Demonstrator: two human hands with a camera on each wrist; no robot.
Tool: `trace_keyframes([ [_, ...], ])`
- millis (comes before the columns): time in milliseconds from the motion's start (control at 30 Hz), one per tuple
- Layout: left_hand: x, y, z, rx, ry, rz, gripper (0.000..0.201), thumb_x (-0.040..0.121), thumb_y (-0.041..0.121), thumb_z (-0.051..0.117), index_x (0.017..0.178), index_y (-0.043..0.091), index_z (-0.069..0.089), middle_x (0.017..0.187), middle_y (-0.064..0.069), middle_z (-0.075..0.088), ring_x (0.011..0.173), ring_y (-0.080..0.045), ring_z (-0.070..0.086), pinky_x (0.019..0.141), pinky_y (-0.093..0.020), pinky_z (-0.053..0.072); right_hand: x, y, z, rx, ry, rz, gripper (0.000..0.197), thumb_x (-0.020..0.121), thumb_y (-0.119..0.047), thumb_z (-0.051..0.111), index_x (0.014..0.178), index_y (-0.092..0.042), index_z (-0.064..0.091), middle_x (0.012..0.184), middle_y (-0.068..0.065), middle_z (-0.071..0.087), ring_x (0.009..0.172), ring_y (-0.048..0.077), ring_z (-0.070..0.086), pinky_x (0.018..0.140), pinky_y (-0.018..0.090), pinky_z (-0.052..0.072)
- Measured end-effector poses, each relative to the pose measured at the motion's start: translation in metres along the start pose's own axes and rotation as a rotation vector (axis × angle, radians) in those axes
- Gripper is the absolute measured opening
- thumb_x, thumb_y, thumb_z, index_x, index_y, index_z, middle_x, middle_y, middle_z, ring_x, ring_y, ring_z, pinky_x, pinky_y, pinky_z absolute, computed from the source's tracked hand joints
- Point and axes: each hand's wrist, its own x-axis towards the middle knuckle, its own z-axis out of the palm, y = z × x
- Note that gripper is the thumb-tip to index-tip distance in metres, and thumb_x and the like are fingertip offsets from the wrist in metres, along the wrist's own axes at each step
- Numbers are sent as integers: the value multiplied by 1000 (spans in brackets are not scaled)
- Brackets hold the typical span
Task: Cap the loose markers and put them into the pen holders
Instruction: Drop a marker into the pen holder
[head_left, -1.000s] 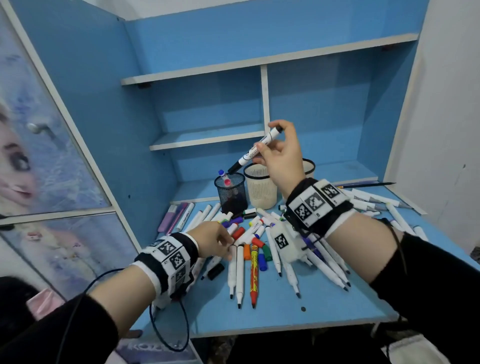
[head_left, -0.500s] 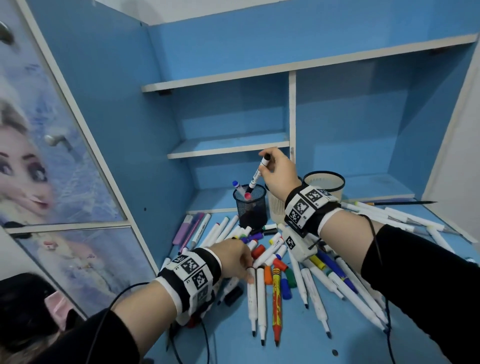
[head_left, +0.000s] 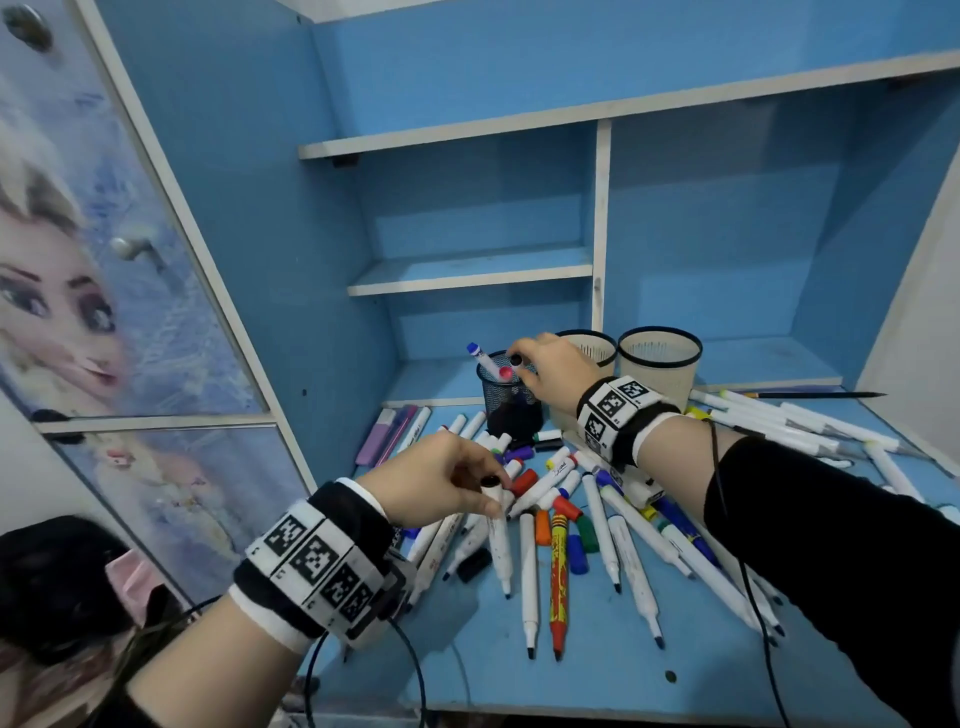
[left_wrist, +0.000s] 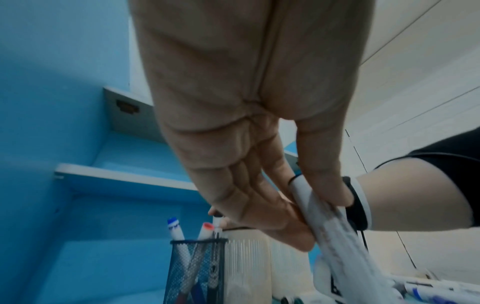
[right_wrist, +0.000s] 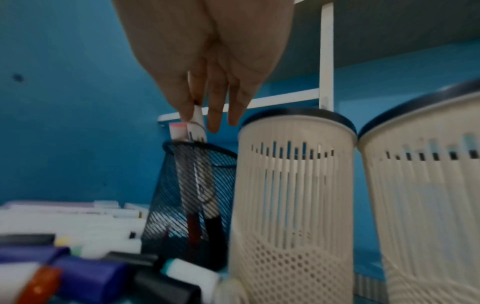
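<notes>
My right hand (head_left: 521, 365) hovers over the black mesh holder (head_left: 511, 410) and pinches the black-ended top of a white marker (head_left: 515, 359). In the right wrist view this marker (right_wrist: 196, 123) stands mostly inside the mesh holder (right_wrist: 192, 185), still held by my right hand (right_wrist: 200, 121). A blue-capped marker (head_left: 480, 356) and a red-capped one (head_left: 505, 372) lean inside too. My left hand (head_left: 488, 493) grips another white marker (head_left: 500, 540) over the pile, tip pointing toward me; the left wrist view shows that marker (left_wrist: 320, 214) pinched between thumb and fingers.
Two cream slotted holders (head_left: 592, 345) (head_left: 660, 358) stand right of the mesh one. Several loose markers and caps (head_left: 558, 525) cover the blue desk (head_left: 597, 670); more white markers (head_left: 789, 421) lie at the right. Shelves rise behind, a cabinet door at the left.
My right hand came down from shelf height and lowered its marker into the mesh holder. My left hand closed on a white marker from the pile and raised its end.
</notes>
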Motion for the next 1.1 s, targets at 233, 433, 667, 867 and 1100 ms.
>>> trace_keyframes([
  [233,-26,7,1,-141,276,10,15,79,10,74,93,15,70,61,13,51,54,3,52,64,-12,43,-27,-12,-30,95,-8,-58,27,88,-13,56,114,-15,63,114,6,63,112,21,53,94,29,39],
  [433,-39,-5,10,-418,593,-26,15,77,4,74,85,16,70,68,4,56,61,-5,54,66,-16,48,-88,-18,-53,99,-305,-118,23,89,-17,59,111,-19,65,113,-4,63,103,8,56,86,21,42],
  [667,-52,-25,15,-779,905,-35,15,80,-1,67,92,7,68,77,-3,70,65,-5,65,63,-12,52,-131,-4,-48,-260,-813,-257,28,91,-20,52,114,-29,65,116,-1,56,105,17,53,93,36,46],
  [867,-70,-45,17,-960,1078,-71,11,85,3,63,89,13,66,68,6,72,66,-5,68,64,-13,53,-128,-3,-49,-332,-811,-252,28,92,-23,52,119,-26,63,122,-1,56,108,16,52,94,32,46],
  [1100,-86,-57,17,-1047,1195,-78,9,86,6,62,92,13,64,85,-2,68,72,-4,69,75,-14,54,-125,-40,-34,-243,-822,-444,37,91,-28,57,127,-33,55,124,0,53,112,18,49,93,36,44],
])
